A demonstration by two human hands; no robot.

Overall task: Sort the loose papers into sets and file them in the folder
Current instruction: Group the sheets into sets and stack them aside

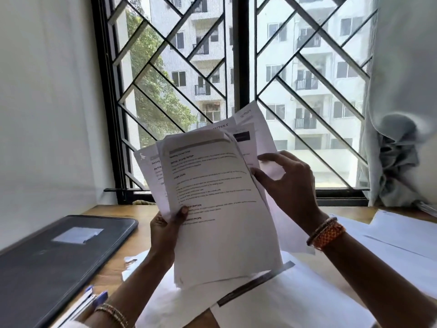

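Note:
I hold a fanned stack of printed papers (212,197) up in front of the window. My left hand (165,229) grips the stack at its lower left edge, thumb on the front sheet. My right hand (287,183) is at the right edge, its thumb and fingers pinching the sheets behind the front one. A dark closed folder (54,256) with a white label lies flat on the wooden table (139,240) at the left. More loose sheets (295,301) lie on the table under and to the right of my arms.
White sheets (406,235) are spread across the right side of the table. Pens with blue caps (94,297) lie by the folder's near corner. A barred window (238,91) stands behind the table, a bunched curtain (399,150) at the right, a white wall at the left.

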